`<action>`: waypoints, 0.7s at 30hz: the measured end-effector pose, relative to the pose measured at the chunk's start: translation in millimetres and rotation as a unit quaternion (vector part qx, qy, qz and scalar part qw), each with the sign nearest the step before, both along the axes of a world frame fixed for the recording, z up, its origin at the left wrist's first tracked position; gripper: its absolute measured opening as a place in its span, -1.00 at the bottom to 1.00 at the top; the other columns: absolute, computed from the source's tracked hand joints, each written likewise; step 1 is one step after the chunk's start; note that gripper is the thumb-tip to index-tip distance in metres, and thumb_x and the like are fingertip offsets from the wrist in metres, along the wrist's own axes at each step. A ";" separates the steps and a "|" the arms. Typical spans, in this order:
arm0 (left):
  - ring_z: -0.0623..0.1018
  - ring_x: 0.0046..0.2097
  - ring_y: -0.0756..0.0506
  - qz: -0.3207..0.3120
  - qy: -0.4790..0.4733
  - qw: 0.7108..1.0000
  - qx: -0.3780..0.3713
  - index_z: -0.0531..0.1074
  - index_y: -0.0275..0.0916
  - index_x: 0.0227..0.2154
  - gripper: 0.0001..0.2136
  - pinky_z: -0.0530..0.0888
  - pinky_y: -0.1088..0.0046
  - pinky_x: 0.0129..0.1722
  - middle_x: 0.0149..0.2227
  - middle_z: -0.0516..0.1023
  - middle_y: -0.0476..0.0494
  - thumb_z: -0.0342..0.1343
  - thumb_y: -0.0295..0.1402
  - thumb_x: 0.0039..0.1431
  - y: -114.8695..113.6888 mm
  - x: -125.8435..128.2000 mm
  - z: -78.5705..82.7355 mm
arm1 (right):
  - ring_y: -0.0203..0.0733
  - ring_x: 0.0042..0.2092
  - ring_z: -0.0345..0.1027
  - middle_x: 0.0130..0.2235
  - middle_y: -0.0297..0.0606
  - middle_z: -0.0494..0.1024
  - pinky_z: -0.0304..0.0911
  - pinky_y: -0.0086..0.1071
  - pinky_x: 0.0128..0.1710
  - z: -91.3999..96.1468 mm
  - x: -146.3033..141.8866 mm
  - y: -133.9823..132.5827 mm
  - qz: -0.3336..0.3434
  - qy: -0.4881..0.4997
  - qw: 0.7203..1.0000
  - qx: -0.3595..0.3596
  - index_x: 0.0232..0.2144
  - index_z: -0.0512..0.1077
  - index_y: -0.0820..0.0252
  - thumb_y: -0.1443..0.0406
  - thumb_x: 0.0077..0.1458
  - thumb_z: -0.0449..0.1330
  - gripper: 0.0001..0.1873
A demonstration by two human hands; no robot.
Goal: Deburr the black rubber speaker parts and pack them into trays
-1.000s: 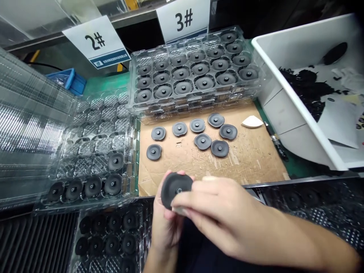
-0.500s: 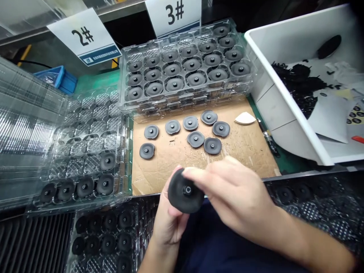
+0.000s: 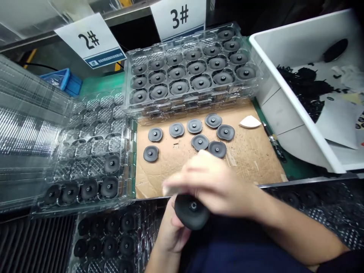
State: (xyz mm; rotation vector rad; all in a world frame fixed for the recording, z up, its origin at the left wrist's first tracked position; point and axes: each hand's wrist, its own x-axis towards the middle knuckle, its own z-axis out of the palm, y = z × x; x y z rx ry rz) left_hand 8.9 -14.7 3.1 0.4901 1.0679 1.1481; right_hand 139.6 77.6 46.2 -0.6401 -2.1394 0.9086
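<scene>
My left hand (image 3: 173,233) grips a round black rubber disc (image 3: 191,214) with a small raised hub at its middle. The disc is tilted towards me, below the cardboard's front edge. Across its upper edge lies my right hand (image 3: 209,182), blurred, its fingers held together. A pale edge shows under those fingertips; what it is stays unclear. Beyond my hands, several similar grey-black discs (image 3: 200,142) lie loose on a brown cardboard sheet (image 3: 159,176). A white wedge-shaped piece (image 3: 250,122) rests at the sheet's right side.
Stacked clear trays (image 3: 196,99) with discs stand behind the cardboard. Another clear tray (image 3: 85,163) at left is partly filled. A white bin (image 3: 295,102) with black scraps stands at right, a pen (image 3: 274,142) beside it. More discs in trays (image 3: 110,242) sit below.
My right hand has moved left over the disc's upper edge and now covers part of it. The disc appears slightly lower and further right. The whole view has shifted a little.
</scene>
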 end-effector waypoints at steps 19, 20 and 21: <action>0.59 -0.14 -0.11 0.003 -0.353 0.936 -0.005 0.47 -0.04 -0.08 -0.56 0.52 0.48 -0.18 -0.10 0.57 -0.05 0.09 0.01 -0.01 -9.4 -32.0 -7.6 | -0.31 -0.44 0.25 -0.28 -0.24 0.48 0.21 -0.43 -0.46 -92.6 -15.4 -33.4 -0.163 -0.002 0.940 -0.300 -0.19 0.46 0.16 0.37 0.09 0.04 -0.74; 0.59 -0.15 -0.11 0.003 -0.351 0.936 -0.002 0.48 -0.03 -0.09 -0.57 0.53 0.48 -0.19 -0.10 0.58 -0.05 0.09 0.01 0.00 -9.2 -31.8 -7.0 | -0.34 -0.49 0.21 -0.29 -0.24 0.48 0.19 -0.44 -0.49 -95.3 -14.7 -35.9 -0.171 -0.001 0.936 -0.309 -0.15 0.44 0.18 0.36 0.10 0.03 -0.72; 0.60 -0.16 -0.10 0.002 -0.346 0.938 -0.001 0.48 -0.03 -0.11 -0.58 0.53 0.48 -0.21 -0.11 0.57 -0.04 0.10 0.01 -0.01 -9.3 -31.5 -6.2 | -0.36 -0.53 0.18 -0.30 -0.24 0.48 0.18 -0.44 -0.53 -98.1 -14.1 -37.8 -0.180 0.002 0.931 -0.317 -0.11 0.41 0.20 0.35 0.10 0.03 -0.70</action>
